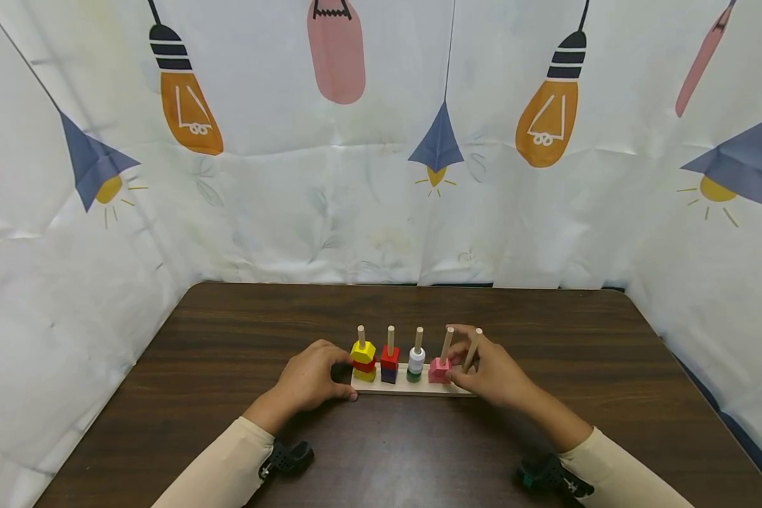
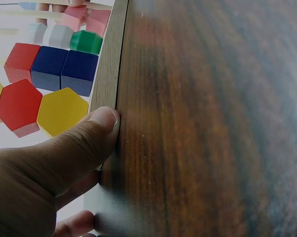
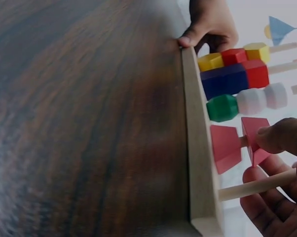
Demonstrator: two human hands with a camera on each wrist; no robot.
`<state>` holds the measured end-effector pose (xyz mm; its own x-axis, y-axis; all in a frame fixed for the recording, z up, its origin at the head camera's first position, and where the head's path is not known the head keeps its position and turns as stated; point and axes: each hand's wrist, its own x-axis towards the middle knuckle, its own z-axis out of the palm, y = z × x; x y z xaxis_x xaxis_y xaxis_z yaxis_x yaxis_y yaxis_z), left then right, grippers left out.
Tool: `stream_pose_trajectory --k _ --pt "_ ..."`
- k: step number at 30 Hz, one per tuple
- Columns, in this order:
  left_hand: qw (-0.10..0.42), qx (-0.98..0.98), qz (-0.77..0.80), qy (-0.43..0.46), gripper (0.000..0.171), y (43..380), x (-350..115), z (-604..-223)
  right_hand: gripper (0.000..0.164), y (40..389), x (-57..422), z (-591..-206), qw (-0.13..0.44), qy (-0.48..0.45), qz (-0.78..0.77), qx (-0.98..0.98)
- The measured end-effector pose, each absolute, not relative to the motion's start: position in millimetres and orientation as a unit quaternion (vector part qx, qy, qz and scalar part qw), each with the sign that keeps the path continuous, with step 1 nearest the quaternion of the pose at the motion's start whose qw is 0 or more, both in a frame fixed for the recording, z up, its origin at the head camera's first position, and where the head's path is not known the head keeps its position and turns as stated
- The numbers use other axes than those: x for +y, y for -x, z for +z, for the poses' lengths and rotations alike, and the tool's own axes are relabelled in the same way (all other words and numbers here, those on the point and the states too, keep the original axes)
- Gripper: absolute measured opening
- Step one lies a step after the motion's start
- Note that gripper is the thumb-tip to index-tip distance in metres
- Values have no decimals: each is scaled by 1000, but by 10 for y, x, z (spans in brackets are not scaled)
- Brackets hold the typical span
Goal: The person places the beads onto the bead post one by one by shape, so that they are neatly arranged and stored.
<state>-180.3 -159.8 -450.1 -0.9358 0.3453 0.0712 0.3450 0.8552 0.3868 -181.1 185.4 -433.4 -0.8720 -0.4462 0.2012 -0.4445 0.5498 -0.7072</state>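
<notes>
A wooden peg stand lies across the table with blocks threaded on its upright pegs. My left hand grips its left end, thumb along the front edge of the base. On the fourth peg, my right hand pinches the upper pink block, tilted above a lower pink block with a gap between them. The bare last peg passes by my right fingers. Yellow and red hexagonal blocks fill the first peg, next to my left hand.
Dark blue and red square blocks sit on the second peg, green and white rounded ones on the third. The brown table stretches around the stand. A printed white curtain hangs behind it.
</notes>
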Motion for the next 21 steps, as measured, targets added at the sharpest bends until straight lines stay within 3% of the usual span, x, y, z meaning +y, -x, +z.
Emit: stream_pose_trajectory --k 21 --pt "7 966 180 -187 54 1814 -1603 -4471 74 1812 1979 -4445 3 244 -396 885"
